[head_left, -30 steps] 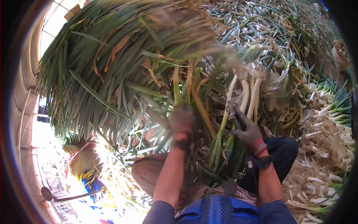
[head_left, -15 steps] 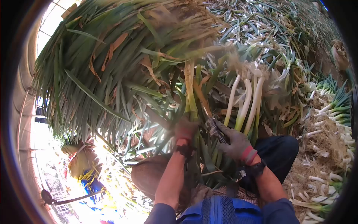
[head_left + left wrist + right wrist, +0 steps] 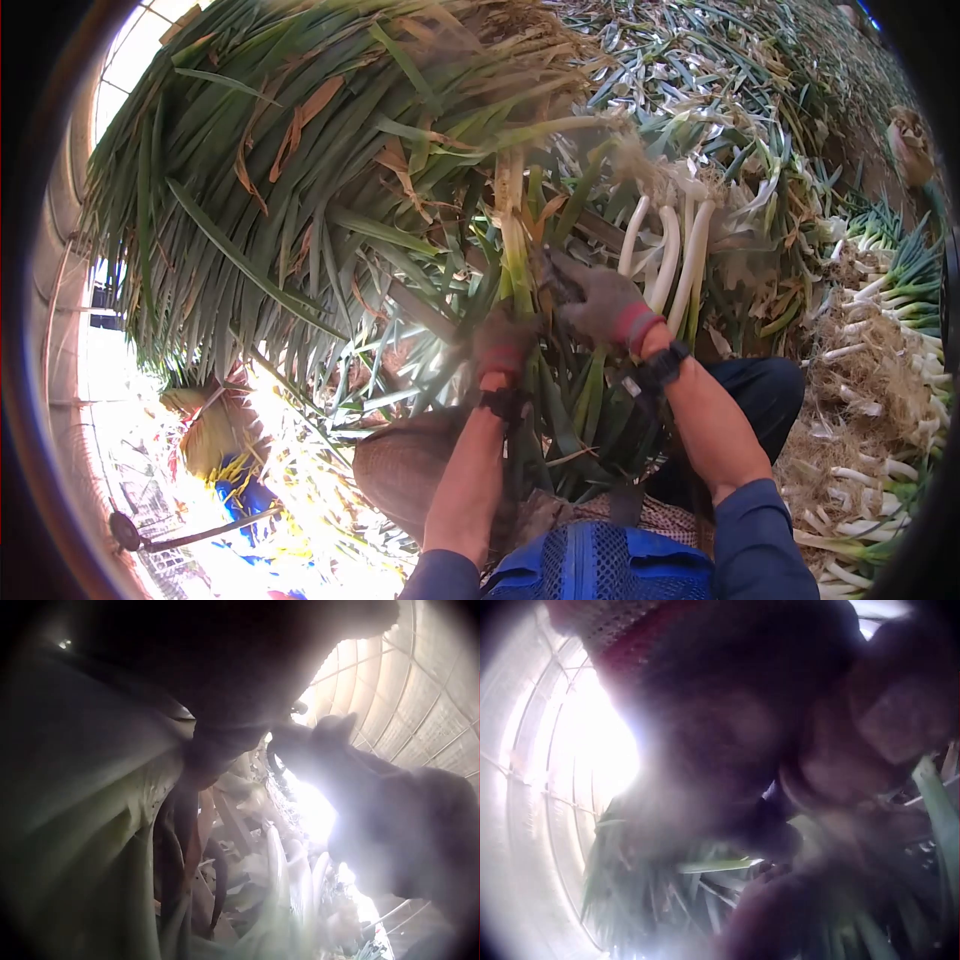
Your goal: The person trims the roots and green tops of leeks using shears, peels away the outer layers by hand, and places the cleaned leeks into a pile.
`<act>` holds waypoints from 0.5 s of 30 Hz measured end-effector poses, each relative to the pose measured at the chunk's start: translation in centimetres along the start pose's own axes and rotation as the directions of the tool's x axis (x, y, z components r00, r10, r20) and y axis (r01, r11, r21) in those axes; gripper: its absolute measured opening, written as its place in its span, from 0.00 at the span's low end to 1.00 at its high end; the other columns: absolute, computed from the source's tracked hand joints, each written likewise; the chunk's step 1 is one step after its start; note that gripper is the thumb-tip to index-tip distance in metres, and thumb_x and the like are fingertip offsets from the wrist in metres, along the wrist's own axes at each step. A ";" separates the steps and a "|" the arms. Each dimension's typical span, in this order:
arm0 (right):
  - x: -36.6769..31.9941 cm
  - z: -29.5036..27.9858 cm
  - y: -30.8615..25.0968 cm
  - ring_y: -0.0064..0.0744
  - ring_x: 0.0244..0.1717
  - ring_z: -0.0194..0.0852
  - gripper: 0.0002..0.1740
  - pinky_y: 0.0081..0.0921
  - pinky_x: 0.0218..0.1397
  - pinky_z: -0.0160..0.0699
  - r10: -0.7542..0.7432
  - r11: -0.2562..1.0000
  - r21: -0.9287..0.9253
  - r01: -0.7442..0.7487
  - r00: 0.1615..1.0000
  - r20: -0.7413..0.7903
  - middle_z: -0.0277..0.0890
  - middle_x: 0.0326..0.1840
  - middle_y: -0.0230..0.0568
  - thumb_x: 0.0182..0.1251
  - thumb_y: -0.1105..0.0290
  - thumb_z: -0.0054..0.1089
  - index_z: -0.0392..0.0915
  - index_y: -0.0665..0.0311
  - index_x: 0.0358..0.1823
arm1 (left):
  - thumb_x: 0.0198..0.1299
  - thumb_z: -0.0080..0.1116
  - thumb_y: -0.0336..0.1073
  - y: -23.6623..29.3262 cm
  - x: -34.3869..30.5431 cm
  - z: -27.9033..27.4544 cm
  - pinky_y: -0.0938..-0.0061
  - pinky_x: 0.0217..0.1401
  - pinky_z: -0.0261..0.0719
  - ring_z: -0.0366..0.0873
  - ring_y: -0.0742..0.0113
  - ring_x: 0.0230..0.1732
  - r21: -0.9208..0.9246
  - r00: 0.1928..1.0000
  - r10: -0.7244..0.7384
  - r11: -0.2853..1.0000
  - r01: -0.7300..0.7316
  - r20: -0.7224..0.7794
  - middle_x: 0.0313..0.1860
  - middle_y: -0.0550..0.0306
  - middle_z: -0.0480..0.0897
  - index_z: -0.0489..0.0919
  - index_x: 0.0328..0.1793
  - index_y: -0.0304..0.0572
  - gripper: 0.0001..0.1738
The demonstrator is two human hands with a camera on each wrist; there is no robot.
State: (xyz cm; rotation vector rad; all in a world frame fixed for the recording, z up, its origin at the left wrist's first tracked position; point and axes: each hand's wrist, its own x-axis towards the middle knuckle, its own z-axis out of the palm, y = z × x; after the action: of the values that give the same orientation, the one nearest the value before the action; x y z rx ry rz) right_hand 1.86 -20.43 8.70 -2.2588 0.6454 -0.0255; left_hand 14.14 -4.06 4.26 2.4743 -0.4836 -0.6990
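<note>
Leek (image 3: 514, 262) gripped by left hand (image 3: 505, 343), fingers curled; right hand (image 3: 605, 303) (just beside): grip unclear.

Two gloved hands (image 3: 605, 305), two wrist straps (image 3: 664, 364), two sleeves (image 3: 765, 545), one leaf heap (image 3: 250, 200), at least three white stalks (image 3: 668, 265) beside the right hand; leeks (image 3: 918, 312) at far right, beyond counting.

Pale curved wall (image 3: 514, 840) (ribbed) beside glaring light (image 3: 604, 742)
</note>
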 end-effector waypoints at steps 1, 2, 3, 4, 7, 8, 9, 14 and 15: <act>1.2 -0.1 0.1 0.64 0.57 0.85 0.44 0.52 0.63 0.82 -0.030 0.999 0.014 0.031 0.999 -0.035 0.86 0.53 0.62 0.60 0.58 0.65 0.68 0.40 0.83 | 0.51 0.78 0.55 0.0 -0.1 0.1 0.57 0.60 0.85 0.91 0.46 0.54 0.007 1.000 0.009 1.000 -0.009 -0.022 0.52 0.43 0.92 0.87 0.65 0.41 0.37; 2.3 -0.2 0.3 0.64 0.57 0.85 0.44 0.52 0.64 0.82 -0.027 0.999 0.034 0.029 0.999 -0.040 0.86 0.54 0.62 0.60 0.59 0.64 0.69 0.40 0.82 | 0.51 0.79 0.51 0.0 -0.1 0.2 0.58 0.59 0.85 0.91 0.48 0.52 0.016 0.999 0.017 1.000 -0.017 -0.043 0.50 0.43 0.92 0.88 0.63 0.38 0.35; 3.5 -0.4 0.0 0.64 0.58 0.85 0.43 0.51 0.65 0.82 -0.024 0.998 0.054 0.027 0.999 -0.047 0.86 0.55 0.62 0.61 0.59 0.64 0.69 0.41 0.82 | 0.51 0.78 0.55 -0.2 0.1 0.4 0.56 0.61 0.85 0.90 0.47 0.55 0.023 0.999 0.019 1.000 -0.018 -0.027 0.52 0.43 0.92 0.86 0.65 0.41 0.38; 4.7 -0.5 -0.3 0.64 0.59 0.85 0.42 0.51 0.66 0.81 -0.021 0.997 0.074 0.025 0.998 -0.053 0.86 0.56 0.62 0.61 0.59 0.64 0.70 0.42 0.81 | 0.51 0.78 0.59 -0.5 0.3 0.5 0.55 0.63 0.84 0.90 0.46 0.57 0.032 1.000 0.019 0.999 -0.019 -0.011 0.54 0.42 0.92 0.85 0.68 0.44 0.41; 7.3 -0.5 -1.0 0.65 0.60 0.84 0.40 0.51 0.66 0.81 0.158 0.987 0.027 -0.157 0.986 -0.057 0.86 0.54 0.63 0.62 0.59 0.64 0.72 0.45 0.79 | 0.52 0.76 0.61 -0.4 0.5 0.2 0.53 0.65 0.83 0.89 0.45 0.61 0.041 0.998 0.023 0.999 -0.026 0.066 0.56 0.41 0.91 0.84 0.70 0.46 0.42; 7.0 -0.6 -1.0 0.66 0.60 0.84 0.40 0.51 0.65 0.81 0.138 0.990 0.036 -0.137 0.990 -0.031 0.86 0.55 0.63 0.62 0.58 0.64 0.71 0.45 0.80 | 0.53 0.76 0.60 -0.2 0.5 -0.1 0.53 0.65 0.83 0.88 0.45 0.61 0.038 0.995 0.028 0.999 -0.031 0.094 0.56 0.41 0.91 0.84 0.70 0.46 0.41; 6.2 -0.9 -1.0 0.66 0.60 0.83 0.41 0.51 0.65 0.81 0.117 0.992 0.043 -0.117 0.993 -0.005 0.86 0.56 0.63 0.62 0.58 0.64 0.71 0.45 0.81 | 0.54 0.76 0.59 -0.2 0.4 -0.2 0.54 0.64 0.83 0.89 0.45 0.60 0.018 0.995 0.038 0.999 -0.039 0.089 0.56 0.42 0.91 0.85 0.69 0.46 0.39; -0.4 0.8 1.8 0.67 0.58 0.83 0.45 0.52 0.63 0.81 -0.048 0.998 0.035 0.049 0.999 -0.017 0.84 0.58 0.63 0.62 0.56 0.67 0.66 0.43 0.84 | 0.58 0.75 0.53 -1.9 0.4 0.7 0.58 0.56 0.87 0.92 0.50 0.51 -0.214 0.992 0.085 0.975 -0.064 0.091 0.49 0.44 0.93 0.88 0.62 0.45 0.30; -2.5 0.7 2.0 0.66 0.57 0.84 0.46 0.52 0.62 0.81 -0.063 0.995 0.082 0.062 0.998 0.016 0.84 0.57 0.62 0.62 0.56 0.67 0.65 0.42 0.85 | 0.59 0.75 0.52 -2.0 0.0 0.3 0.59 0.54 0.87 0.92 0.51 0.49 -0.220 0.989 0.077 0.974 -0.047 0.126 0.48 0.44 0.93 0.89 0.61 0.44 0.29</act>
State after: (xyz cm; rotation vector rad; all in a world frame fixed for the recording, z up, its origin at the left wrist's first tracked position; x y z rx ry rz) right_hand -1.04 -20.02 7.27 -2.1972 0.5538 -0.0603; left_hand 14.35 -2.59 2.92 2.2091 -0.5038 -0.8495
